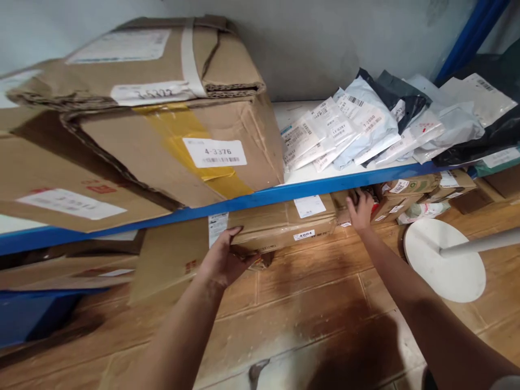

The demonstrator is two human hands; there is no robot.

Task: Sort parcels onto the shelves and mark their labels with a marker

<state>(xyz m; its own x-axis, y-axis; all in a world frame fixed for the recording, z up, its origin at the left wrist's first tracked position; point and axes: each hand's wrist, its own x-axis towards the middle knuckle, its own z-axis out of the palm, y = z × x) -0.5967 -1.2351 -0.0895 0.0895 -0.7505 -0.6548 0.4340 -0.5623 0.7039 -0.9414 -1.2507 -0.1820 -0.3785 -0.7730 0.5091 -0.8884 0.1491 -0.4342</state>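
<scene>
A long cardboard box (284, 225) with white labels lies on the floor under the blue shelf edge (260, 197). My left hand (223, 260) grips its near left corner, fingers curled over the top edge. My right hand (359, 208) rests on the box's right end, next to small brown parcels (406, 192) under the shelf. Both arms reach forward from the bottom of the view.
Large crumpled cardboard boxes (162, 119) fill the shelf's left part. Several plastic mailer bags (385, 119) lie on its right. A flat carton (170, 260) leans on the floor at left. A white round stand base (447, 260) sits on the tiled floor at right.
</scene>
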